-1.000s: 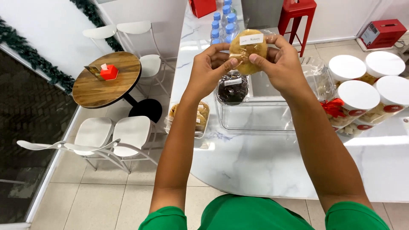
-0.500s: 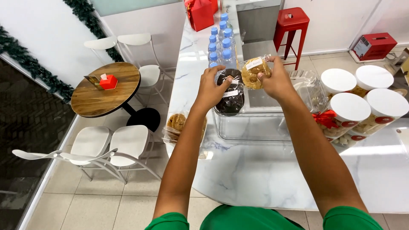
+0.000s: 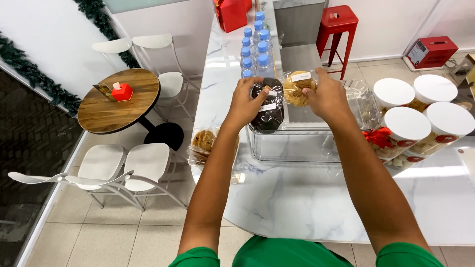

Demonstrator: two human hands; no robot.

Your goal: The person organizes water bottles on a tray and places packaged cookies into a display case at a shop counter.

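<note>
My left hand (image 3: 246,103) rests on a dark cookie in clear wrap (image 3: 267,106), standing upright at the left end of a clear plastic box (image 3: 297,146) on the white marble counter (image 3: 307,198). My right hand (image 3: 325,97) grips a pale brown wrapped cookie (image 3: 298,88) with a white label, held just right of the dark one, over the box. The two cookies touch side by side.
Several blue-capped water bottles (image 3: 256,47) stand behind the box. White-lidded cookie jars (image 3: 420,116) sit to the right, a tray of wrapped cookies (image 3: 204,143) at the counter's left edge. A round wooden table (image 3: 118,101), white chairs (image 3: 106,165) and a red stool (image 3: 337,22) stand around.
Both hands have come down and forward from chest height. The pale cookie went with my right hand toward the box, and my left hand shifted onto the dark cookie.
</note>
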